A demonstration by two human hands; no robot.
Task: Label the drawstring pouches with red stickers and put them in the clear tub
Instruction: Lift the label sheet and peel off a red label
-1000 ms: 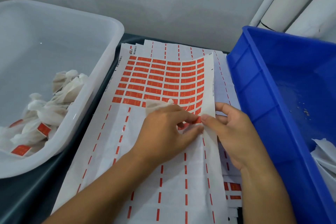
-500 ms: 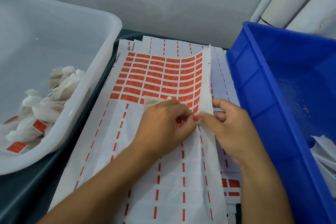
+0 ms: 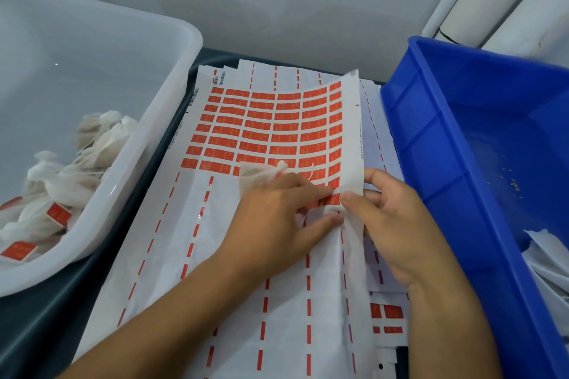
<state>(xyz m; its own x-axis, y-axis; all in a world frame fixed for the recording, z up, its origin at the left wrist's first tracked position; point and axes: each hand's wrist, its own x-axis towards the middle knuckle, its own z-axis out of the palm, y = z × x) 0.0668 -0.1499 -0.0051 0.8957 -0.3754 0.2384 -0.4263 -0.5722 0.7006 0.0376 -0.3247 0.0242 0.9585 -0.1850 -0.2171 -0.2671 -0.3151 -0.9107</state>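
Nearest me, my two forearms run up over the sticker sheet (image 3: 277,301), its lower part already stripped down to red dashes. My left hand (image 3: 277,218) has its thumb and forefinger closed onto a red sticker (image 3: 331,199) at the right edge of the lowest remaining row, while its other fingers are curled round a white drawstring pouch (image 3: 258,175) that pokes out beyond the knuckles. My right hand (image 3: 397,224) pinches the sheet's right margin just beside that sticker, thumb on top and fingers behind, bending the backing up so the label's edge lifts.

I judge the step in hand to be peeling one label off. The next move calls for a clean pull away from the backing without folding the sticker on itself, then pressing it flat on the pouch.

Beyond my fingertips lie the untouched rows of red stickers. Left of my left hand sits the clear tub (image 3: 172,108), with labelled pouches (image 3: 61,194) heaped inside. Right of my right hand is a blue bin (image 3: 431,148), white material showing at its near corner
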